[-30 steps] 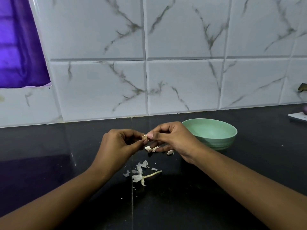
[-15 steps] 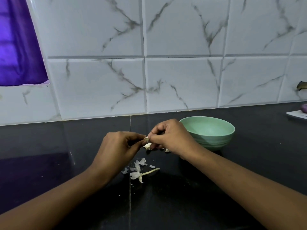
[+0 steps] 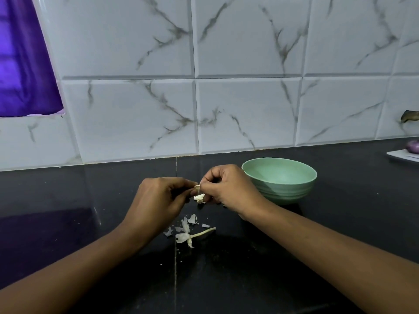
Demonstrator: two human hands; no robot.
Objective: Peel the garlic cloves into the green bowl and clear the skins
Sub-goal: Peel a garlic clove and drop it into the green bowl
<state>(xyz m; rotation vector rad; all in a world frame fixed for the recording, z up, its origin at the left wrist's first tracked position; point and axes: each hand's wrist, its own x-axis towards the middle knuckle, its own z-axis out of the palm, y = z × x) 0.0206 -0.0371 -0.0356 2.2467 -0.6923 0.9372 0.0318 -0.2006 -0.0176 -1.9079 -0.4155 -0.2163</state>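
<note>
A small pale garlic clove [image 3: 199,193] is pinched between both hands just above the black counter. My left hand [image 3: 158,200] grips it from the left with curled fingers. My right hand [image 3: 229,189] pinches its top edge from the right, fingers curled. The green bowl [image 3: 280,179] stands right behind my right hand; its visible inside holds nothing. Several white skin scraps and a dry stalk [image 3: 189,230] lie on the counter below the hands.
Black counter [image 3: 90,223] runs to a marble-tiled wall. A purple curtain [image 3: 20,64] hangs at the far left. At the far right edge a white board with a purple onion [image 3: 412,147] sits by the wall.
Both hands have kept working the clove at the same spot; my right hand's fingers have shifted slightly on it. The view has tilted a little.
</note>
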